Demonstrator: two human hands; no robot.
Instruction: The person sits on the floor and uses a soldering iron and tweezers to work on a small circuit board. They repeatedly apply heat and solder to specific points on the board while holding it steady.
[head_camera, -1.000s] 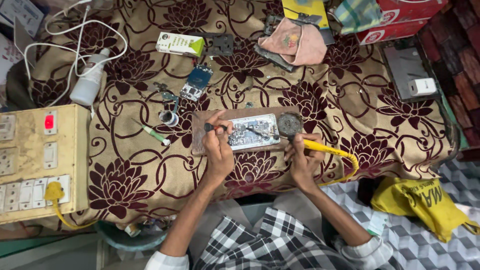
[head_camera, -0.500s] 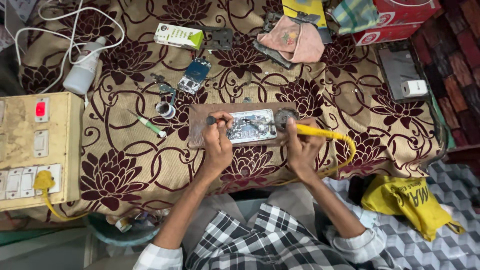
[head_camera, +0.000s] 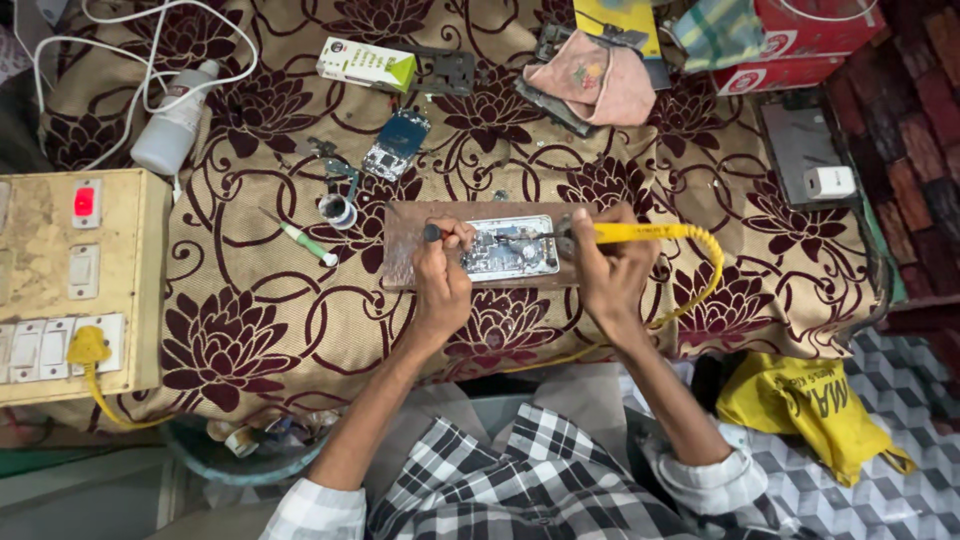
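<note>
Opened phone (head_camera: 510, 248) lies on the brown board (head_camera: 400, 250) at worktop centre; left hand (head_camera: 443, 275) is clamped on a dark-handled tool, right hand (head_camera: 605, 270) gripping the yellow soldering iron (head_camera: 640, 233) from 3 o'clock: a slip could scorch nearby components, or its looping cord could snag.

A white plastic bottle (head_camera: 175, 118) lies at upper left among white cables (head_camera: 120, 40). A beige switchboard (head_camera: 75, 285) occupies the left edge. A small screwdriver (head_camera: 300, 238) rests on the floral cloth (head_camera: 250, 330). A yellow bag (head_camera: 815, 405) lies on the floor at lower right.
</note>
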